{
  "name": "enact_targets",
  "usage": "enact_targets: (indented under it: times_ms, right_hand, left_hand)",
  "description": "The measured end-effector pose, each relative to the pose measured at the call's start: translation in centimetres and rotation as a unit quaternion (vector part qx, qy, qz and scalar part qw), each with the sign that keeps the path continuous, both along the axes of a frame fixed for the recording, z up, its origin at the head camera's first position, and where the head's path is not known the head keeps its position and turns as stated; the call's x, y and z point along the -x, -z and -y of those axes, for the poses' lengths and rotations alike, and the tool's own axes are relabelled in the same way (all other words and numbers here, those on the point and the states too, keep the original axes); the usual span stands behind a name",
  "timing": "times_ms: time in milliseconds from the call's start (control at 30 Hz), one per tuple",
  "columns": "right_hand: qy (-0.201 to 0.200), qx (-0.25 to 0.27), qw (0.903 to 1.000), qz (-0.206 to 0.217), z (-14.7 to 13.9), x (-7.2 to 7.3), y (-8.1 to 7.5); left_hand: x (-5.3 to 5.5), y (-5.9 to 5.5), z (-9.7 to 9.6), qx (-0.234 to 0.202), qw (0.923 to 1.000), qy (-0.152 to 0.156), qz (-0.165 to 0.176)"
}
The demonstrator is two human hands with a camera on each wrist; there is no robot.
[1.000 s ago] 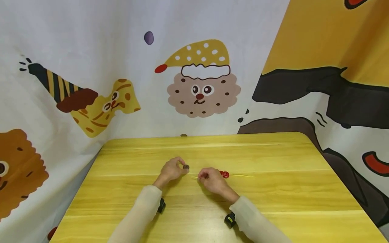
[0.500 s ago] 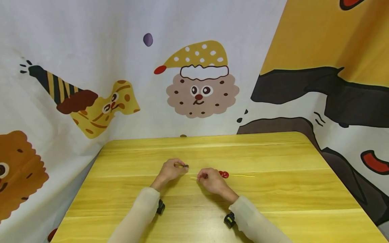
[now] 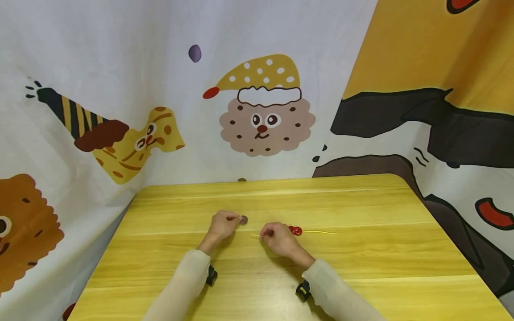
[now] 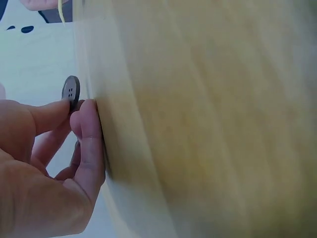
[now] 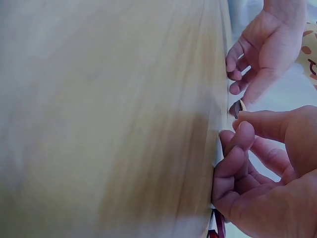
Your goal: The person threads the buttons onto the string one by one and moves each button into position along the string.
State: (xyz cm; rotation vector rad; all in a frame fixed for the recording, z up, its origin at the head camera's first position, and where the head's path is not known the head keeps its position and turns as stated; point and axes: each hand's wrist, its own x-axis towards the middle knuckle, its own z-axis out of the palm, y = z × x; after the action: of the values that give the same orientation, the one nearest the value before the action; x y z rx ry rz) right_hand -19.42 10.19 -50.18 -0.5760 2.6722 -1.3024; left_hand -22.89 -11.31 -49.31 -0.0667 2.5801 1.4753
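My left hand (image 3: 223,224) pinches a dark brown button (image 3: 244,220) by its edge, between thumb and fingertip. In the left wrist view the button (image 4: 71,91) stands on edge above the fingertips, its several small holes showing. Just to the right, my right hand (image 3: 279,238) pinches a yellow string (image 3: 255,235) close to its end, which sticks out toward the left hand. Behind the right hand, red buttons (image 3: 297,231) lie along the string, partly hidden by that hand. The right wrist view shows the brown button (image 5: 236,108) just past the right fingertips.
The string's long tail (image 3: 321,232) runs right across the wooden table (image 3: 381,258). A patterned curtain (image 3: 160,53) hangs behind the table's far edge. Both wrists wear small black cameras (image 3: 303,290).
My left hand has drawn slightly left and turned the brown button, edge-on half a second ago, so its flat face shows again. The right hand stays almost still with the string.
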Motion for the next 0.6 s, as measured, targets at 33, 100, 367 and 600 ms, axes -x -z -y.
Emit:
enact_targets:
  times_ms: [33,100,367,600]
  right_hand:
    - [-0.001,-0.001,1.0000,0.000,0.01,0.02,0.01]
    - [-0.003,-0.001,1.0000,-0.001,0.03,0.04,0.02]
    - [0.003,-0.004,1.0000,-0.008,0.15,-0.02,0.10]
    - [0.000,-0.001,0.9999,-0.012,0.53,-0.22,0.14]
  left_hand:
    - [0.00,0.02,0.04,-0.002,1.0000,-0.003,0.004]
    - [0.02,0.01,0.10,-0.006,0.9999,-0.002,0.012]
    - [0.22,-0.39,0.20,-0.019,0.9984,0.017,0.051]
    - [-0.12,-0.44,0.26,-0.032,0.9970,0.033,0.061]
